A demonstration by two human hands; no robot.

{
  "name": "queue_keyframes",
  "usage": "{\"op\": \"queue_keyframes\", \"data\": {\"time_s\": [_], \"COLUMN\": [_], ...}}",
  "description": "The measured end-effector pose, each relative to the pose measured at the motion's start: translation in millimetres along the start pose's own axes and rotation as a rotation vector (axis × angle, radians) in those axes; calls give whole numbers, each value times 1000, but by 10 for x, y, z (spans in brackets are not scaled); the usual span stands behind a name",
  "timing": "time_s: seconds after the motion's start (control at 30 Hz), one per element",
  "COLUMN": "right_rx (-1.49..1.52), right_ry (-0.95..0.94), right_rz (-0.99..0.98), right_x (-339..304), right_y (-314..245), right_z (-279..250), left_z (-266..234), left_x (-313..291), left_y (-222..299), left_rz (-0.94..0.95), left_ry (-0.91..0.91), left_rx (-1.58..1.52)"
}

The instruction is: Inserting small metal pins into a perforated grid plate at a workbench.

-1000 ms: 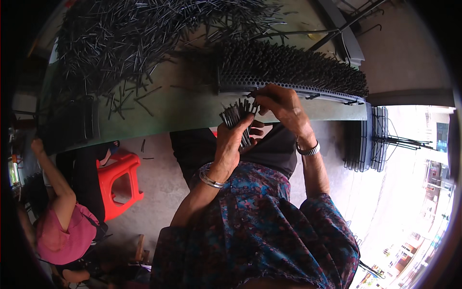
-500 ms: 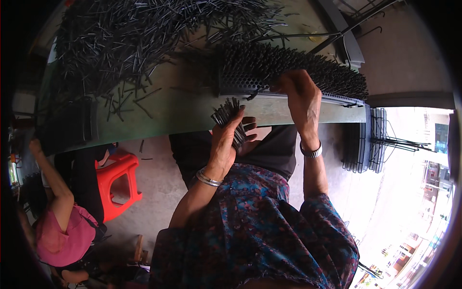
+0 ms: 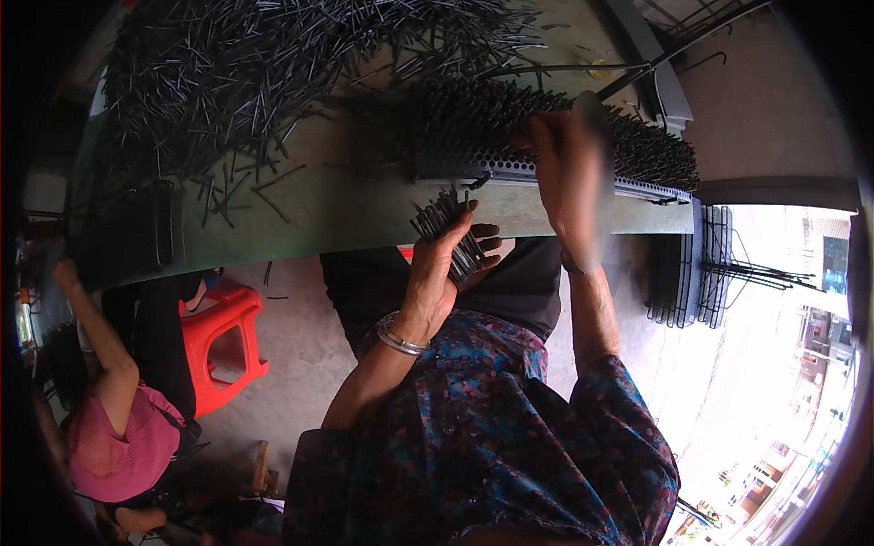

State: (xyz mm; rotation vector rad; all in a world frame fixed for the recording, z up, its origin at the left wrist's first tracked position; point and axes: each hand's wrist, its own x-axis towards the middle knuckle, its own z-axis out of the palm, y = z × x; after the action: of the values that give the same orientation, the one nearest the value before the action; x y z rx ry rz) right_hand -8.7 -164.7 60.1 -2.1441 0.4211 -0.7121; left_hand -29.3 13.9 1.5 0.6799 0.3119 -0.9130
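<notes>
A bundle of thin dark rods (image 3: 439, 215) is gripped in my left hand (image 3: 437, 264), its thumb across them and the other fingers curled behind. That hand is just off the near edge of the green table. My right hand (image 3: 557, 173) is over a long perforated rack (image 3: 510, 170), packed with rows of dark upright rods (image 3: 628, 144). Its fingertips are drawn together among the rods near the rack's front edge; whatever they may hold is too small and dark to see. Part of this hand is blurred.
A large heap of loose dark rods (image 3: 237, 73) covers the far left of the table (image 3: 319, 218). To the left sits a person in pink (image 3: 127, 446), near a red stool (image 3: 223, 350). Wire racks (image 3: 692, 264) stand beyond the table's right end.
My left hand has shifted a little to the right with its bundle. My right hand has moved slightly farther away over the rack, its fingertips now deeper among the rods.
</notes>
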Motion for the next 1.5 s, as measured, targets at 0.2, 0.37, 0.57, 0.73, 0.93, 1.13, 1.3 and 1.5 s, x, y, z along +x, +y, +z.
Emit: {"op": "queue_keyframes", "data": {"time_s": [0.2, 0.37, 0.57, 0.73, 0.93, 1.13, 1.3, 1.5], "right_rx": [-36, -123, -59, -319, -462, -80, 151, 228], "right_ry": [46, 30, 9, -17, -27, -303, -620, -691], "right_rz": [-69, -150, -102, -258, -333, -48, 51, 284], "right_x": [-12, 3, -19, -18, -5, -170, -350, -392], "right_y": [7, 22, 136, 109, 156, 8, -33, 31], "right_z": [29, 4, 97, 141, 196, 48, -32, -64], "left_z": [27, 28, 4, -4, 57, 56, 63, 2], "left_x": [-28, -31, -25, -24, -45, -82, -83, -83], "left_y": [24, 33, 8, 22, 26, 36, 26, -53], "left_rz": [3, 9, -10, -5, 13, 58, 108, 71], "left_ry": [26, 29, 55, 55, 57, 57, 30, 27], "left_rx": [24, 60, 27, 6, 5, 31, 99, 97]}}
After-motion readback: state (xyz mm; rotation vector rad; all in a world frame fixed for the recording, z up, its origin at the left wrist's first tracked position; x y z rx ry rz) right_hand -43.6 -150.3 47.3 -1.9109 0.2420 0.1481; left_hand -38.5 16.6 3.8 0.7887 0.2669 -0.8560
